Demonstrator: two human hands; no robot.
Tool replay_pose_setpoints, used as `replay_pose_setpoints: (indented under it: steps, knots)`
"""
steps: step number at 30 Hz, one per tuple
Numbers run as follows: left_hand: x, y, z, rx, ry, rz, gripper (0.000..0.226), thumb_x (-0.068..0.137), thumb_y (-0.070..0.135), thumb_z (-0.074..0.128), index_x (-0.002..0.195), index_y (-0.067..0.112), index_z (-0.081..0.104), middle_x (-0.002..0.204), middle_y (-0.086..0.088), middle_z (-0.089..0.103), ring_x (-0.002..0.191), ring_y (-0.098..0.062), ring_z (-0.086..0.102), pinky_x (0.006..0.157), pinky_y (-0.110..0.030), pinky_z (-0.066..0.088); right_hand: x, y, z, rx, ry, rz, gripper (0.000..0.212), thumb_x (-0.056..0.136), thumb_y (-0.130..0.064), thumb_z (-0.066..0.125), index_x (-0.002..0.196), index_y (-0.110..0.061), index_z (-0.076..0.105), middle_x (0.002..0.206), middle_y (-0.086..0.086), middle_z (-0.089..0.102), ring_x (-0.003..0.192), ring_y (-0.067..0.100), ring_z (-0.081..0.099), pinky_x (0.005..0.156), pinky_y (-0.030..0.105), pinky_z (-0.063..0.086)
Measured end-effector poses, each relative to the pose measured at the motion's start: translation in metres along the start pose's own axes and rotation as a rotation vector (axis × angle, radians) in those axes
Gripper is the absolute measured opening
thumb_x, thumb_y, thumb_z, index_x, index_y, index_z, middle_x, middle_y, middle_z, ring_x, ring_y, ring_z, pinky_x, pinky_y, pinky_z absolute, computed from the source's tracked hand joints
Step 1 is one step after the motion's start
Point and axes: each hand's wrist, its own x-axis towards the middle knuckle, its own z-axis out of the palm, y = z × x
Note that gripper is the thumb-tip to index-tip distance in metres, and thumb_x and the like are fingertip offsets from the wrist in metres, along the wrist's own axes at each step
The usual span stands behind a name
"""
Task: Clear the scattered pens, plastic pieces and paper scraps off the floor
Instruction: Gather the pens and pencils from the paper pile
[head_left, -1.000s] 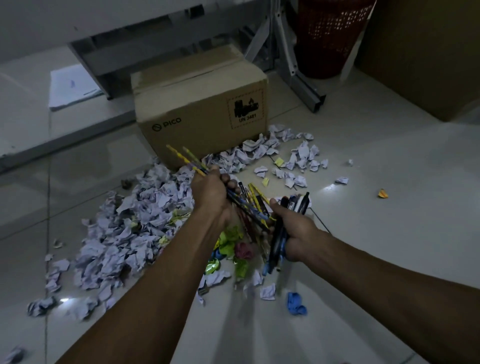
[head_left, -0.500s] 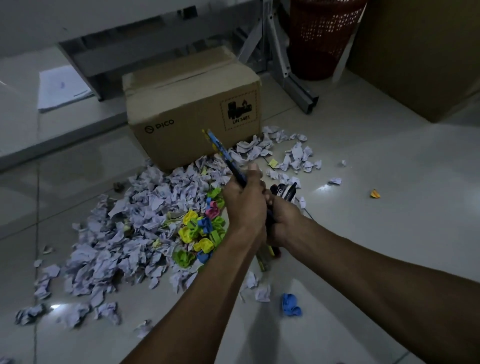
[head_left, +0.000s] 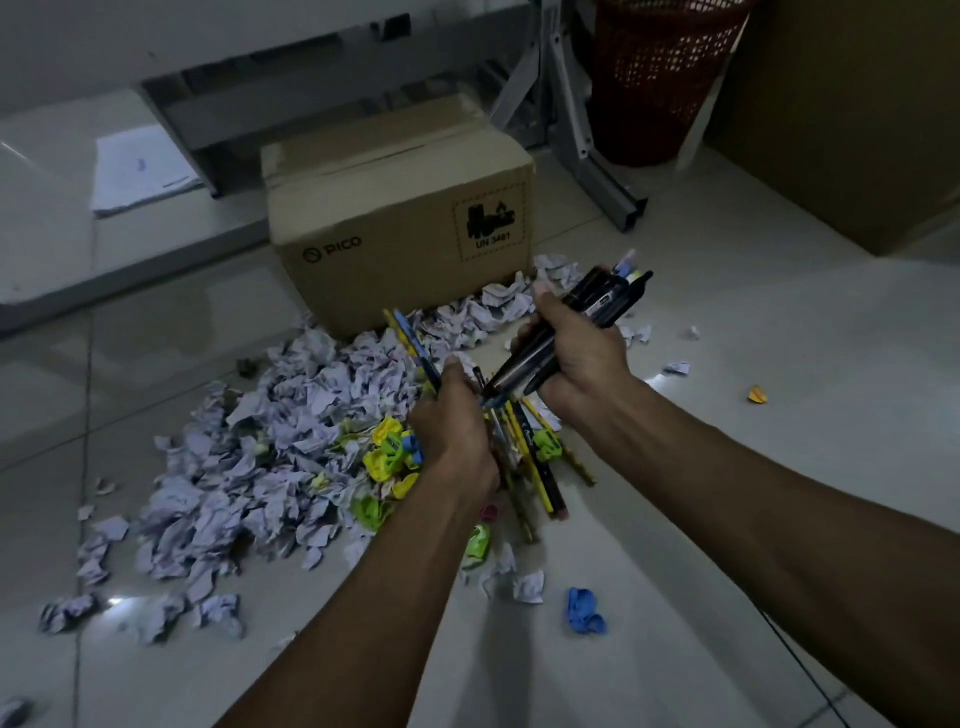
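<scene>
Most of the floor (head_left: 727, 322) is still littered: the paper scraps (head_left: 260, 457) heaped before the cardboard box (head_left: 400, 228), bright plastic pieces (head_left: 387, 460) at the heap's edge. Half a second ago both fists were pressed together; now they have parted. The right hand (head_left: 576, 358) grips the dark markers (head_left: 587, 322), lifted toward the box. The left hand (head_left: 457, 426) clutches the pencils (head_left: 530, 467). Pens are gathered, judging by this; scraps remain.

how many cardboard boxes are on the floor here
2. One closed cardboard box printed PICO stands behind the paper scraps, at centre. A larger brown box sits at the top right, cut off by the frame. Others may lie out of view.
</scene>
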Motion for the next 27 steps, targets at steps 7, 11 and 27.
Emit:
replay_pose_setpoints:
  steps: [7, 11, 27]
  knots:
    - [-0.006, -0.012, 0.004, -0.083, -0.058, -0.092, 0.026, 0.092, 0.030, 0.059, 0.094, 0.005, 0.064, 0.076, -0.011, 0.065, 0.047, -0.022, 0.053, 0.046, -0.023, 0.041, -0.017, 0.020, -0.005, -0.037, -0.066, -0.014, 0.020, 0.078, -0.007, 0.077, 0.071, -0.007, 0.059, 0.055, 0.007, 0.056, 0.047, 0.020, 0.053, 0.053, 0.031, 0.050]
    - [-0.008, -0.016, 0.010, -0.048, -0.095, -0.067, 0.033, 0.093, 0.029, 0.058, 0.107, 0.001, 0.066, 0.100, -0.019, 0.071, 0.065, -0.027, 0.065, 0.048, -0.022, 0.045, -0.019, 0.020, -0.005, -0.054, -0.074, 0.008, 0.020, 0.079, -0.007, 0.076, 0.068, -0.006, 0.060, 0.057, 0.008, 0.056, 0.048, 0.021, 0.053, 0.053, 0.031, 0.049]
    - [0.057, -0.003, -0.001, 0.853, -0.154, 0.165, 0.049, 0.089, 0.024, 0.070, 0.127, -0.003, 0.053, 0.114, -0.024, 0.063, 0.091, -0.039, 0.064, 0.058, -0.034, 0.046, 0.011, 0.032, -0.085, -0.924, 0.082, 0.021, 0.028, 0.066, -0.006, 0.086, 0.074, -0.006, 0.059, 0.062, 0.013, 0.056, 0.045, 0.023, 0.050, 0.042, 0.023, 0.042]
